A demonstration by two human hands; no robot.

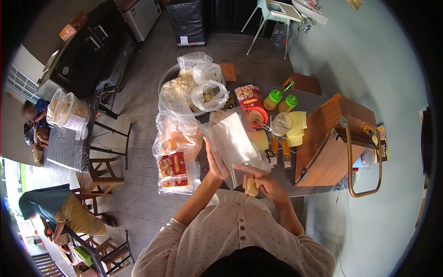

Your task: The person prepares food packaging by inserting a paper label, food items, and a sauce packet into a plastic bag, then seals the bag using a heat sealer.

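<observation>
My left hand holds up a clear plastic pouch by its left side, palm behind it. The pouch's face has a bright white glare or a white sheet. My right hand grips a small pale yellow piece, perhaps sponge or folded cloth. Its extended index finger touches the pouch's lower edge. Left of the hands are printed red packets in clear plastic. Beyond the pouch is a red-rimmed bowl, beside a clear plastic cup. Dark-handled scissors lie to the right.
Bags of pale food pieces fill a large basin. Green-capped bottles and yellow sheets stand or lie behind my right hand. A wood-panelled box with a copper-coloured handle occupies the right. People are at the left.
</observation>
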